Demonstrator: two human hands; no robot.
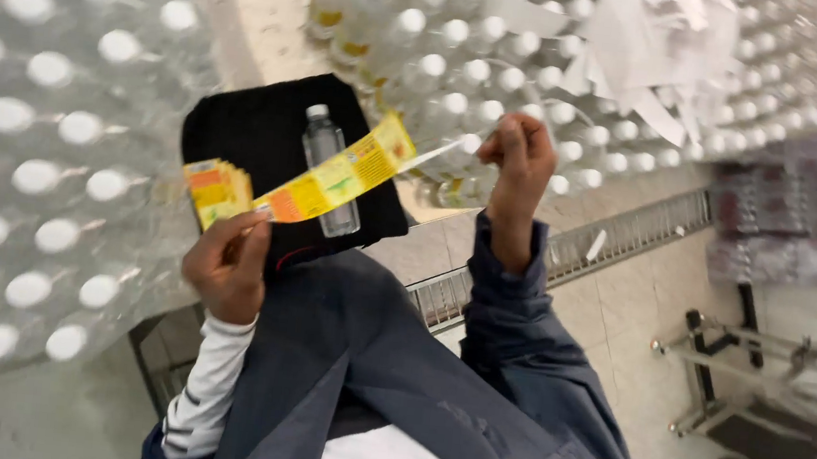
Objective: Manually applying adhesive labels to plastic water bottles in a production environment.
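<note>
The left hand (225, 264) pinches a fanned stack of yellow-and-orange labels (217, 190), and the right hand's (518, 155) grip is closed on the pale backing end of one long label strip (338, 179) stretched between the two hands. Beneath the strip a clear plastic bottle (329, 164) with a white cap lies unlabelled on a black pad (253, 132) — just above the person's lap. Shrink-wrapped packs of white-capped bottles (34, 124) stand at the left and behind, some already banded yellow.
</note>
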